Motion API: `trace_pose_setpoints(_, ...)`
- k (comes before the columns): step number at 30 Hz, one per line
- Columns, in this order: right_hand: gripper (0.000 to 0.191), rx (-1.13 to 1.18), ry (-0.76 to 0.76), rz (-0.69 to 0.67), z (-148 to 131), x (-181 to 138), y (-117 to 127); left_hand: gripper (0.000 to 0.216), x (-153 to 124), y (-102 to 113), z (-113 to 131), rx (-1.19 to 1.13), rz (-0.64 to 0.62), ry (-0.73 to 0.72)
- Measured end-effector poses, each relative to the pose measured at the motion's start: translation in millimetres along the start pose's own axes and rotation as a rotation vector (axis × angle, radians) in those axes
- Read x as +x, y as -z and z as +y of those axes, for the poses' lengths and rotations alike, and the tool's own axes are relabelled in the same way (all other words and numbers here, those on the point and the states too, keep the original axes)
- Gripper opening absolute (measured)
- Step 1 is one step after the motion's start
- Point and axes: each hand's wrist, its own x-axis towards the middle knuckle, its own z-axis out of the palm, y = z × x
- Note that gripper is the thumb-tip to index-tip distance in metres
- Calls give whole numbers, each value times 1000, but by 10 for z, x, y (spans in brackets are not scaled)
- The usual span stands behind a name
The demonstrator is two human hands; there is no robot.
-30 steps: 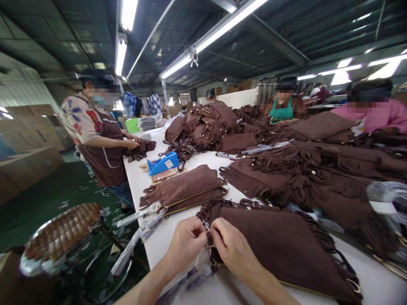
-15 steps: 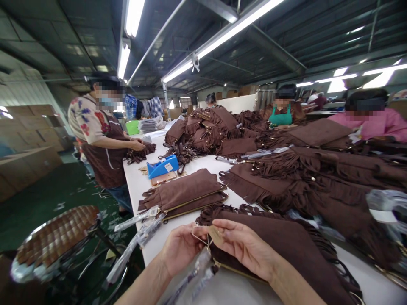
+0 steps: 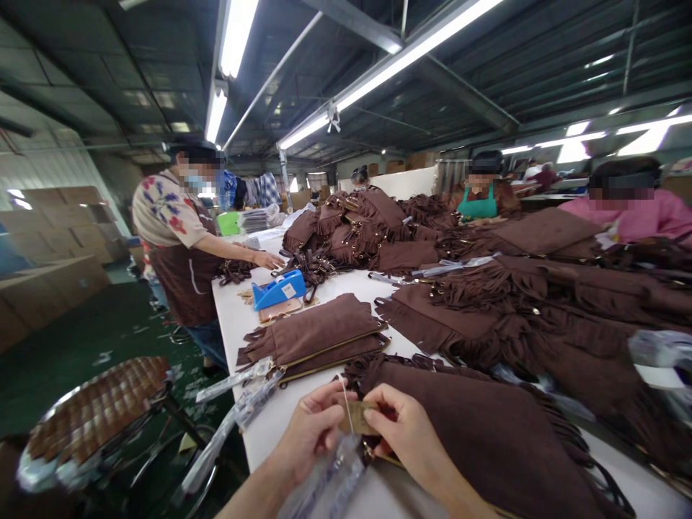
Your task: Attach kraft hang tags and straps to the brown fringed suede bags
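At the near table edge, my right hand pinches a small tan hang tag between thumb and fingers. My left hand is closed beside it, with a thin pale string drawn up at its fingertips and crossing the tag. Under and to the right of my hands lies a dark brown fringed bag with a gold zipper. Its plastic-wrapped strap hangs toward me below the tag. Left of it sits a pair of stacked brown bags, their wrapped straps drooping over the edge.
A blue tape dispenser stands on the white table. Brown fringed bags are heaped at the back and right. A co-worker in a floral top reaches across on the left; others sit beyond. A stool stands at lower left.
The tag has turned flatter and now lies behind the string, which is pulled up straighter. My hands have moved slightly. The co-worker on the left has stretched an arm across the table.
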Motion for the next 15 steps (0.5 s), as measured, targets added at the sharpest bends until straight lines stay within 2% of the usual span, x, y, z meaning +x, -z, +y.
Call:
trace_pose_setpoints(3,14,-40,24,-78,68,12,14,29,4,-13,51,384,-65,-121)
trace_pose_setpoints(6,17,-54,11,-86,116,27,25,26,-19,-39,166,585,-111,-174)
trace_pose_setpoints(8,22,-102,18,-69,103,26,49,28,-31,17,294,688,-95,-216)
trace_pose_setpoints(11,24,-299,125,-69,-7,0,119,24,-38,305,569,827,26,-270)
trace_pose_setpoints(13,31,-472,197,-142,-102,-32,173,23,-59,588,761,850,145,-287)
trace_pose_setpoints(15,45,-673,266,-225,-137,-73,225,26,-116,850,897,820,180,-239)
